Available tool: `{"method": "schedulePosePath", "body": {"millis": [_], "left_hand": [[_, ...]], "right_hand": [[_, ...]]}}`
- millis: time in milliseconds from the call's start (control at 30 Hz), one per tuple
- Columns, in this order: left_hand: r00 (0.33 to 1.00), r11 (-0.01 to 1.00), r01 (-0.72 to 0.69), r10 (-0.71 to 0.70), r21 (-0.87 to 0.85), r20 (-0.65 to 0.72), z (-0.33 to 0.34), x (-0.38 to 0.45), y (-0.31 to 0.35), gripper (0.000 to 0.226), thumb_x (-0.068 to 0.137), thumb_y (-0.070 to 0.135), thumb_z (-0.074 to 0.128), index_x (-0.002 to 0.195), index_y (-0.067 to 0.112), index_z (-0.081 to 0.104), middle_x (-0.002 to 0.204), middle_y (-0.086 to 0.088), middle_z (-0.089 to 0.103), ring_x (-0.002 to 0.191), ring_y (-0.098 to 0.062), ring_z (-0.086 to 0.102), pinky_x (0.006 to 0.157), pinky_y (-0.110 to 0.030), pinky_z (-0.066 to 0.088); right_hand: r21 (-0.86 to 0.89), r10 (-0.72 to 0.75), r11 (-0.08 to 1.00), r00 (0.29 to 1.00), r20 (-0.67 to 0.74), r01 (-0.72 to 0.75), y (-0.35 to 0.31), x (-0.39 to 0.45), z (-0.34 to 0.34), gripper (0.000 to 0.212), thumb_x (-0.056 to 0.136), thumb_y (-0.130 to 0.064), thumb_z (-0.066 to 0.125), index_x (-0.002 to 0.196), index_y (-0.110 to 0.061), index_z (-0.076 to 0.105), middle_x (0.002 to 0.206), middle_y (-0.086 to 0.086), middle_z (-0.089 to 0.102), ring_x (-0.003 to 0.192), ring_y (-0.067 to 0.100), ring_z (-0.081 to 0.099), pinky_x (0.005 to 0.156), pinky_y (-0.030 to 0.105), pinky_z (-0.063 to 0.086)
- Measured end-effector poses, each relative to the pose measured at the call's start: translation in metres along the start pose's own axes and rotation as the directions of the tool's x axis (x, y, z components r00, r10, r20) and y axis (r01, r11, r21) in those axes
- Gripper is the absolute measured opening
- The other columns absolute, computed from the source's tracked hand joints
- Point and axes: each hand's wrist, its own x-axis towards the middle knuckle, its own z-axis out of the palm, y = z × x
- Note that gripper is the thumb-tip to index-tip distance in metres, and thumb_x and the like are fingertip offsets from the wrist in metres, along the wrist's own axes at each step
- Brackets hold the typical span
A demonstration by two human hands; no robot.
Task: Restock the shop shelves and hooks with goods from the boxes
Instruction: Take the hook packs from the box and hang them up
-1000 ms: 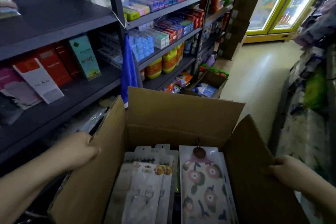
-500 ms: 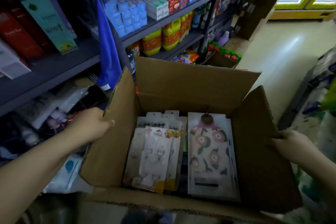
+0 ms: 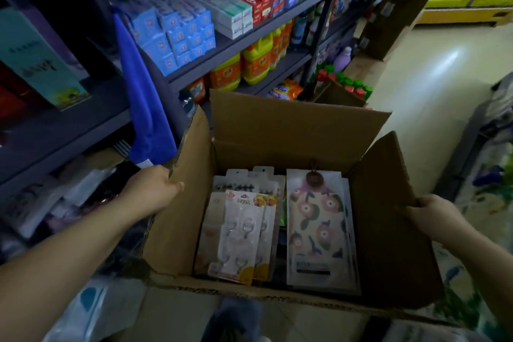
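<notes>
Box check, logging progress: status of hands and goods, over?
Left hand and right hand grip box flaps. Hook packs and floral packs inside, untouched. Nothing blocking.

Both forearms were bare to the frame's edge, with no sleeve cuff showing on either. The left hand [image 3: 151, 193] and the right hand [image 3: 435, 215] wore no gloves. At six o'clock, a dark blue-grey blurred shape [image 3: 236, 316] showed below, too unclear to identify.

Open cardboard box [image 3: 291, 130], flaps up, hook packs [image 3: 238, 233] beside floral packets [image 3: 319, 230] lying inside
</notes>
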Motion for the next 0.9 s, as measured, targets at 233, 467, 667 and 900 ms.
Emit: {"method": "schedulePosePath", "body": {"millis": [233, 467, 667, 900], "left_hand": [[0.998, 0.998, 0.046, -0.047, 0.043, 0.036, 0.026, 0.066, -0.015, 0.035, 0.093, 0.036, 0.053, 0.103, 0.005, 0.065, 0.095, -0.015, 0.066, 0.088, -0.03, 0.062, 0.077, -0.035, 0.051], [0.991, 0.985, 0.133, -0.133, 0.109, -0.001, 0.054, 0.093, -0.026, 0.037, 0.095, 0.037, 0.051, 0.112, 0.006, 0.062, 0.076, -0.006, 0.057, 0.069, -0.019, 0.054, 0.056, -0.029, 0.038], [0.969, 0.958, 0.242, -0.248, 0.155, 0.018, 0.093, 0.106, -0.036, 0.034, 0.096, 0.038, 0.05, 0.089, 0.006, 0.059, 0.073, -0.005, 0.051, 0.075, -0.024, 0.052, 0.061, -0.029, 0.035], [0.926, 0.919, 0.369, -0.376, 0.138, 0.031, 0.173, 0.13, -0.057, 0.033, 0.096, 0.041, 0.048, 0.084, 0.011, 0.058, 0.078, -0.004, 0.057, 0.071, -0.018, 0.052, 0.061, -0.028, 0.037]], "right_hand": [[-0.015, -0.006, 1.0, 0.999, 0.036, 0.006, -0.044, 0.046, 0.025, 0.023, 0.096, -0.028, 0.053, 0.078, -0.015, 0.054, 0.078, 0.007, 0.063, 0.072, 0.021, 0.063, 0.061, 0.031, 0.051], [-0.022, -0.034, 0.999, 0.994, 0.107, 0.036, -0.065, 0.086, 0.056, 0.027, 0.097, -0.028, 0.051, 0.11, -0.007, 0.06, 0.084, 0.009, 0.066, 0.075, 0.023, 0.066, 0.066, 0.034, 0.055], [-0.067, -0.107, 0.99, 0.977, 0.183, 0.121, -0.071, 0.135, 0.086, 0.026, 0.098, -0.026, 0.049, 0.11, -0.006, 0.061, 0.083, 0.01, 0.066, 0.075, 0.026, 0.066, 0.07, 0.038, 0.055], [-0.145, -0.196, 0.961, 0.948, 0.249, 0.237, -0.067, 0.21, 0.14, 0.023, 0.098, -0.02, 0.048, 0.109, -0.006, 0.063, 0.077, 0.014, 0.067, 0.065, 0.029, 0.063, 0.059, 0.037, 0.051]]}}
